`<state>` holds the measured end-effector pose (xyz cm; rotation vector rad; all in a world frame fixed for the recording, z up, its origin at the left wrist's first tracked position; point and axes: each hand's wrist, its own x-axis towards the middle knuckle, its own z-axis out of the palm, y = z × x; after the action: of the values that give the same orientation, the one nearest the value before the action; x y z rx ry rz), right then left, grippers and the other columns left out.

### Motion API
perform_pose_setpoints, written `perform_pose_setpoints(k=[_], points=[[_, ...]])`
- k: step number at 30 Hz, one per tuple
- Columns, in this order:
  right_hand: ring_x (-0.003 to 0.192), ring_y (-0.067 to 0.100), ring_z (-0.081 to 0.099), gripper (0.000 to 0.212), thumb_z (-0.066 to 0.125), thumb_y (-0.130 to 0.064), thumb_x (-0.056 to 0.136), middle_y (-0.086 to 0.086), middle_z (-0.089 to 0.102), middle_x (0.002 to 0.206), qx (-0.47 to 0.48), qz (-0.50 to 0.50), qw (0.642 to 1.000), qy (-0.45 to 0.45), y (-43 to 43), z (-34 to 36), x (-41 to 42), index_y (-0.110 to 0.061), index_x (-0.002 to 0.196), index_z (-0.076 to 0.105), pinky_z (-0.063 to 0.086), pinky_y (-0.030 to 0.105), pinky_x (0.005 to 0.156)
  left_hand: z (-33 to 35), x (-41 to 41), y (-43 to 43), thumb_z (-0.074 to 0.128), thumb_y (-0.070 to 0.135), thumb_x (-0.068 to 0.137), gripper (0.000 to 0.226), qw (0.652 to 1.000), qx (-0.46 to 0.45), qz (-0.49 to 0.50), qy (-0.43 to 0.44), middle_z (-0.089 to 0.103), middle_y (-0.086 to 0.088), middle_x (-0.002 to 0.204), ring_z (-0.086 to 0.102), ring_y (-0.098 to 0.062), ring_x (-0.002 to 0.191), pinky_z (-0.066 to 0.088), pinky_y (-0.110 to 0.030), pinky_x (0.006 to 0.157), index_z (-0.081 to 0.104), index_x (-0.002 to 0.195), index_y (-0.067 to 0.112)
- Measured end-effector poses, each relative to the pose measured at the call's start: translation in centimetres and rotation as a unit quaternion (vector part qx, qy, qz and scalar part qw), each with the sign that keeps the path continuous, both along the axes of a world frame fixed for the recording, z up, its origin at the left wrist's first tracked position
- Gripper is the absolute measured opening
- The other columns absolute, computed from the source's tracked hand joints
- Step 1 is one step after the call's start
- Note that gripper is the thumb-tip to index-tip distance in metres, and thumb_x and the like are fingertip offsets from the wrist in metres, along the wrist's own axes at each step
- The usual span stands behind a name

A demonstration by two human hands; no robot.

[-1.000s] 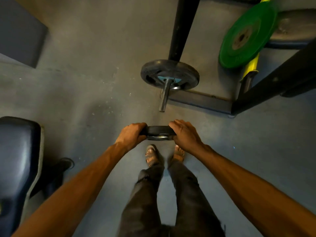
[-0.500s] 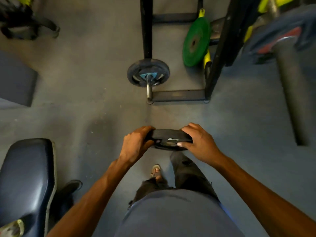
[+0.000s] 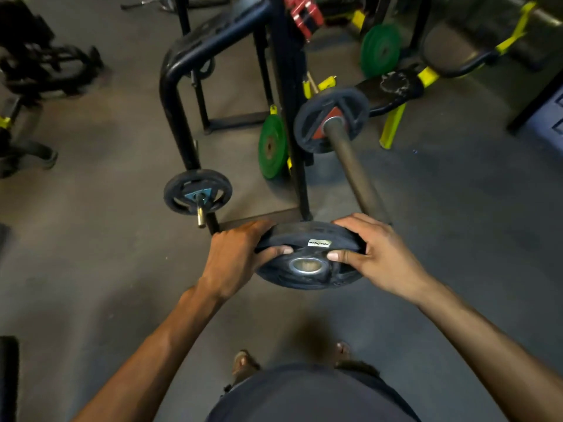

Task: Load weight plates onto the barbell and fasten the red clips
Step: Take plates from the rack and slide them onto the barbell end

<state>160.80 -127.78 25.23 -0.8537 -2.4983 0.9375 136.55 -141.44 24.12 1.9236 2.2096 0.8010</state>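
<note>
A black weight plate with a metal centre hole is held at waist height, tilted towards me. My left hand grips its left rim and my right hand grips its right rim, thumbs on the near face. Just beyond the plate the barbell sleeve points at me, its near end hidden behind the plate. A black plate with a red centre sits far up that sleeve. Red clips hang on the rack upright at the top.
A black rack stands behind the barbell. A small black plate with a blue centre rests on a low peg at its left. Green plates lean on yellow pegs. Benches and machines line the left and right edges.
The view has lifted, bringing the barbell sleeve and the red clips into sight. The plate has risen and tilted so its hole faces me, close to the sleeve's end.
</note>
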Motion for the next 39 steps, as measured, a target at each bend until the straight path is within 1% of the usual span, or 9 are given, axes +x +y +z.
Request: perform_pose_setpoints(k=[3, 6, 9, 18, 23, 32, 34, 36, 39], points=[[0.097, 0.009, 0.061, 0.037, 0.079, -0.042, 0.082, -0.017, 0.06, 0.099, 0.006, -0.001, 1.0, -0.006, 3.1, 1.0, 4.6, -0.031, 0.114, 0.065, 0.053, 0.044, 0.081, 0.9, 4.4, 3.3, 0.064, 0.063, 0.084, 0.039, 1.0, -0.002, -0.019, -0.004, 0.069, 0.009, 0.089, 0.067, -0.016, 0.085, 0.046, -0.033, 0.064, 0.058, 0.106, 0.031], [0.096, 0.009, 0.06, 0.038, 0.075, -0.047, 0.081, -0.015, 0.06, 0.098, 0.03, 0.004, 0.999, -0.017, 6.6, 1.2, 8.3, -0.03, 0.113, 0.066, 0.052, 0.043, 0.081, 0.8, 8.2, 6.7, 0.064, 0.063, 0.085, 0.036, 1.0, -0.016, -0.016, -0.009, 0.062, 0.011, 0.081, 0.064, -0.018, 0.08, 0.039, -0.034, 0.061, 0.055, 0.097, 0.03], [0.096, 0.012, 0.061, 0.038, 0.075, -0.047, 0.079, -0.013, 0.062, 0.098, 0.034, 0.007, 0.999, -0.018, 9.8, 1.2, 10.6, -0.032, 0.113, 0.066, 0.052, 0.044, 0.081, 0.3, 11.0, 9.5, 0.059, 0.068, 0.085, 0.042, 0.999, -0.038, -0.002, -0.01, 0.063, 0.008, 0.085, 0.063, -0.022, 0.082, 0.048, -0.041, 0.065, 0.055, 0.096, 0.028], [0.103, 0.02, 0.063, 0.046, 0.07, -0.051, 0.079, -0.008, 0.066, 0.106, 0.062, 0.045, 0.997, -0.032, 15.9, -0.6, 10.8, -0.031, 0.119, 0.064, 0.054, 0.045, 0.083, -0.1, 12.8, 13.2, 0.054, 0.069, 0.086, 0.045, 0.997, -0.07, 0.018, 0.02, 0.066, 0.003, 0.089, 0.066, -0.03, 0.085, 0.05, -0.043, 0.065, 0.054, 0.095, 0.025], [0.115, 0.019, 0.057, 0.045, 0.071, -0.042, 0.088, -0.005, 0.062, 0.116, 0.129, 0.05, 0.989, -0.049, 15.6, -1.9, 10.1, -0.024, 0.128, 0.061, 0.052, 0.038, 0.08, -1.6, 12.6, 13.0, 0.048, 0.063, 0.09, 0.046, 0.997, -0.065, 0.022, 0.048, 0.065, -0.001, 0.097, 0.067, -0.031, 0.085, 0.05, -0.043, 0.062, 0.054, 0.107, 0.02], [0.111, 0.024, 0.056, 0.05, 0.072, -0.039, 0.089, -0.001, 0.062, 0.119, 0.167, -0.011, 0.985, -0.03, 19.2, -2.3, 5.5, -0.025, 0.135, 0.058, 0.055, 0.043, 0.078, -1.6, 10.5, 17.9, 0.047, 0.058, 0.091, 0.049, 0.989, -0.074, 0.126, 0.008, 0.064, -0.006, 0.114, 0.066, -0.036, 0.099, 0.053, -0.05, 0.072, 0.049, 0.124, 0.022], [0.117, 0.023, 0.054, 0.053, 0.073, -0.042, 0.086, -0.002, 0.06, 0.125, 0.129, -0.074, 0.989, -0.007, 18.9, -2.7, 5.2, -0.028, 0.135, 0.057, 0.054, 0.041, 0.083, -1.7, 10.8, 18.0, 0.052, 0.054, 0.093, 0.045, 0.986, -0.043, 0.161, -0.024, 0.062, -0.001, 0.122, 0.064, -0.029, 0.108, 0.054, -0.049, 0.079, 0.049, 0.128, 0.026], [0.125, 0.021, 0.052, 0.063, 0.075, -0.046, 0.085, -0.001, 0.055, 0.136, -0.002, -0.18, 0.982, 0.051, 18.1, -3.3, 5.7, -0.027, 0.14, 0.052, 0.05, 0.04, 0.096, -2.1, 12.2, 17.0, 0.057, 0.041, 0.097, 0.044, 0.977, 0.023, 0.204, -0.057, 0.053, 0.004, 0.141, 0.055, -0.02, 0.126, 0.053, -0.045, 0.097, 0.047, 0.137, 0.028], [0.118, 0.009, 0.055, 0.068, 0.076, -0.047, 0.086, -0.008, 0.056, 0.135, -0.322, -0.273, 0.894, 0.149, 15.9, -4.0, 6.5, -0.023, 0.143, 0.045, 0.045, 0.039, 0.109, -3.1, 15.1, 14.8, 0.061, 0.024, 0.097, 0.067, 0.983, 0.063, 0.17, -0.024, 0.019, 0.001, 0.167, 0.024, -0.019, 0.152, 0.036, -0.034, 0.114, 0.03, 0.156, 0.026]])
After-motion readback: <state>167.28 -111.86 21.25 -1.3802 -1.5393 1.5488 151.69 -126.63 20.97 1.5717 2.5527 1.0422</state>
